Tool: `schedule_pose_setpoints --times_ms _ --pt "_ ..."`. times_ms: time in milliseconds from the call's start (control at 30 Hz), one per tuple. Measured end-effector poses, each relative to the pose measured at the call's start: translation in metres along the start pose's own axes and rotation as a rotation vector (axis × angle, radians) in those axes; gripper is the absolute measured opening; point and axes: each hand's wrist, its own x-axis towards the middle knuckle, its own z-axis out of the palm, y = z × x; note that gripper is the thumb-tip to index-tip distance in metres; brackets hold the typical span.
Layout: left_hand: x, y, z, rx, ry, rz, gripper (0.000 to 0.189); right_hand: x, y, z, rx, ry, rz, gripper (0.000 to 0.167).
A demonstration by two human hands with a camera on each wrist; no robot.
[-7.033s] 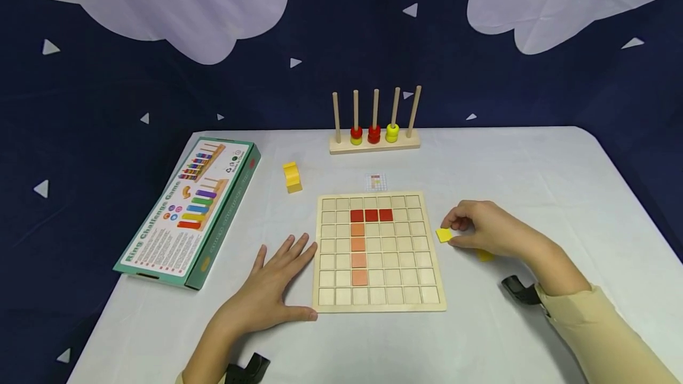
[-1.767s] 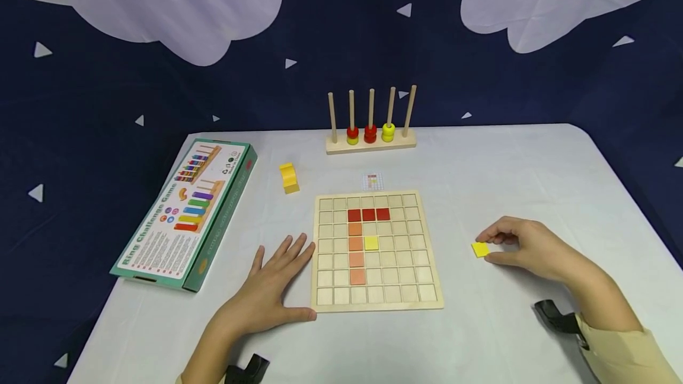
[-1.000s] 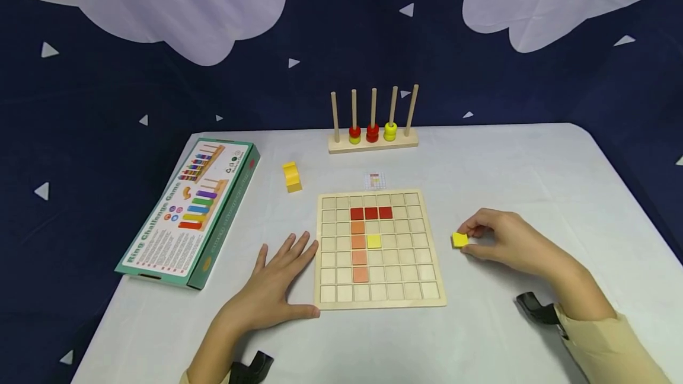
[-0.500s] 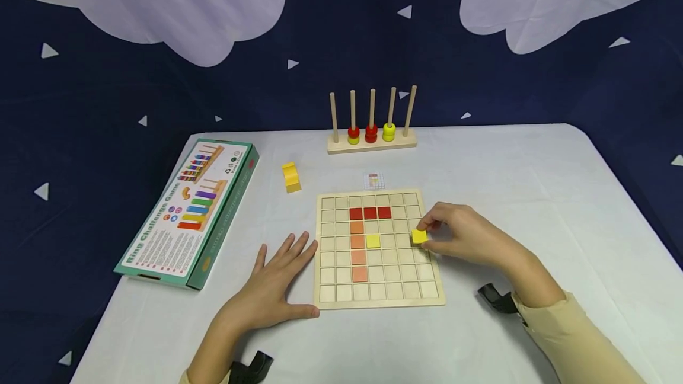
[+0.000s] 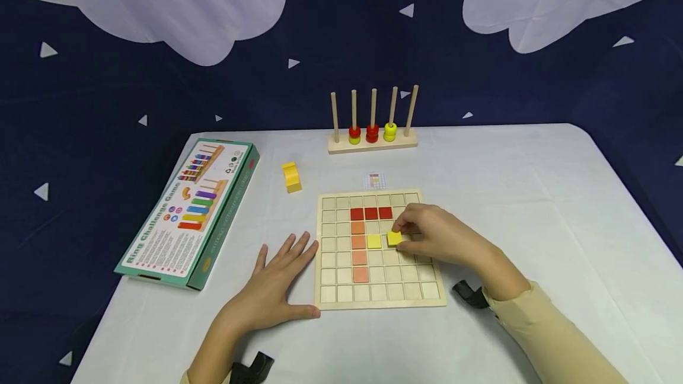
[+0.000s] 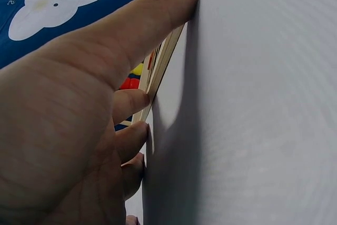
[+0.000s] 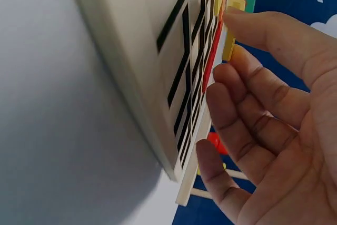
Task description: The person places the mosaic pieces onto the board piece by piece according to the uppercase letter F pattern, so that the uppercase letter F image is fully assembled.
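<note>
My right hand (image 5: 443,236) pinches a yellow square tile (image 5: 393,238) between thumb and fingers, over the right half of the wooden grid board (image 5: 381,306). In the right wrist view the tile (image 7: 229,38) stands apart from the board's surface, and the other fingers are loosely bent. One yellow tile (image 5: 374,242) lies in a cell beside a column of several orange tiles (image 5: 359,258). Three red tiles (image 5: 371,213) form a row at that column's top. My left hand (image 5: 277,289) lies spread on the table, its thumb and fingertips against the board's left edge.
Behind the board lies a small printed pattern card (image 5: 375,181). Further back stands a wooden peg rack (image 5: 373,146) with red and yellow rings. A yellow curved block (image 5: 291,177) and a green game box (image 5: 187,212) are to the left.
One yellow tile now sits in the board beside the orange column. My right hand picked up another at the right and carried it left over the board. My left hand stays put.
</note>
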Motion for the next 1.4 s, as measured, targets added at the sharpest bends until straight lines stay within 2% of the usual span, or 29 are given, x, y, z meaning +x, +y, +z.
schedule_pose_setpoints --times_ms 533,1233,1400 --pt "0.0013 0.0006 -0.0001 0.004 -0.006 0.003 0.119 0.0071 -0.0036 0.0053 -0.029 -0.032 -0.008 0.021" --pt "0.0015 -0.0008 0.0009 0.001 -0.004 0.008 0.118 0.0087 -0.0058 0.0082 -0.069 -0.015 -0.021 0.024" --pt "0.0004 -0.0002 0.0002 -0.002 -0.005 -0.002 0.118 0.0099 -0.0087 0.0095 -0.100 -0.005 -0.054 0.025"
